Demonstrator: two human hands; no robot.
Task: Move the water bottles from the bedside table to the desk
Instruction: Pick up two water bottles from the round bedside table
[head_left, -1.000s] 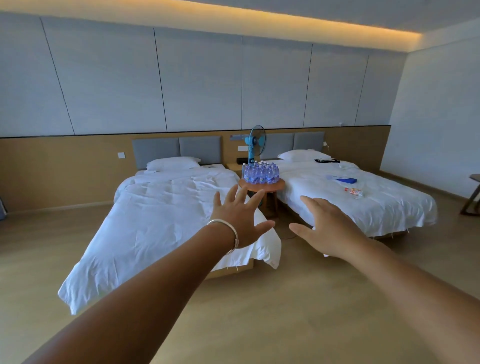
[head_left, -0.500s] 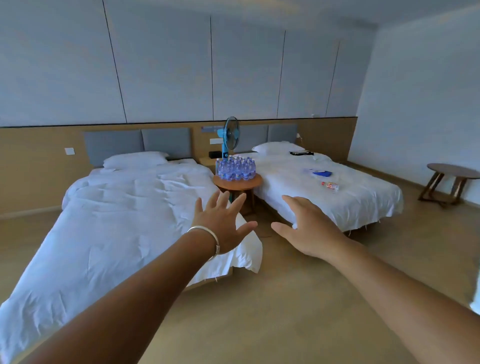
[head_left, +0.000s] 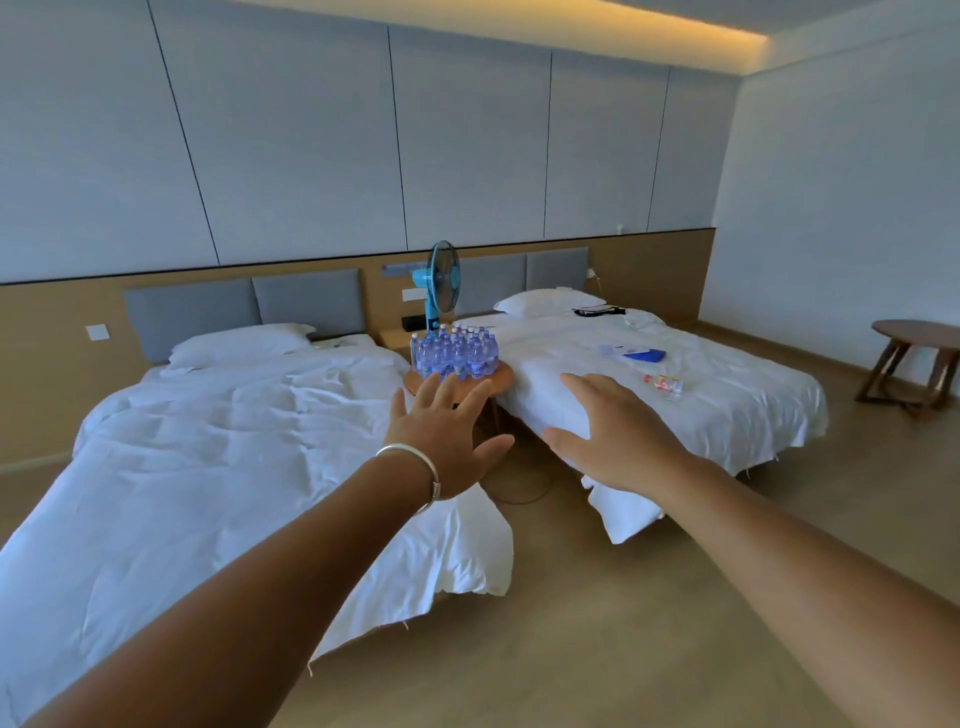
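Several clear water bottles with blue labels (head_left: 457, 354) stand packed together on a small round wooden bedside table (head_left: 500, 378) between two beds, well ahead of me. My left hand (head_left: 448, 440), with a silver bangle on the wrist, is stretched forward with fingers spread, holding nothing. My right hand (head_left: 615, 435) reaches forward beside it, palm down, fingers straight, also holding nothing. Both hands are far short of the bottles. No desk is in view.
A white bed (head_left: 218, 467) lies on the left and another (head_left: 675, 384) on the right, with a blue item and a small bottle on it. A blue fan (head_left: 441, 283) stands behind the bottles. A dark round side table (head_left: 917, 332) is at far right. A cable lies on the wooden floor (head_left: 519, 493).
The view has shifted as I come closer to the beds; the bottles and bedside table look larger. Both hands stay open and stretched forward.
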